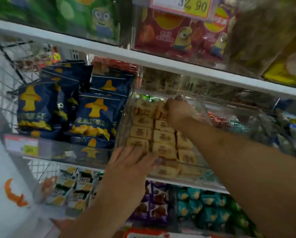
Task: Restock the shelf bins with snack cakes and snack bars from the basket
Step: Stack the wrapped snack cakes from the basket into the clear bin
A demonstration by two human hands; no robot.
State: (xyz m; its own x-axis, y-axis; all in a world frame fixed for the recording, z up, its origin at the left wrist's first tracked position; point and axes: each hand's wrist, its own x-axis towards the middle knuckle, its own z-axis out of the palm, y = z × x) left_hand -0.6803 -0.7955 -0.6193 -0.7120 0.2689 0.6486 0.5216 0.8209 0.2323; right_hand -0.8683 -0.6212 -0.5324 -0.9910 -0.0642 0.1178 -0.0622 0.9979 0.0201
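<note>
A clear plastic bin [203,107] on the middle shelf holds rows of cream-coloured wrapped snack cakes [162,137] with brown print. My left hand [130,162] lies flat with straight fingers on the cakes at the bin's front left corner. My right hand [177,112] reaches to the back of the bin, its fingers curled round a wrapped snack cake [161,109] there. The basket is not in view.
Dark blue snack bags [95,114] fill the bin to the left. A white shelf edge [143,60] runs close above, with minion-printed packs [181,38] and a price tag [183,5]. Purple [157,203] and teal [204,208] packs sit on the shelf below.
</note>
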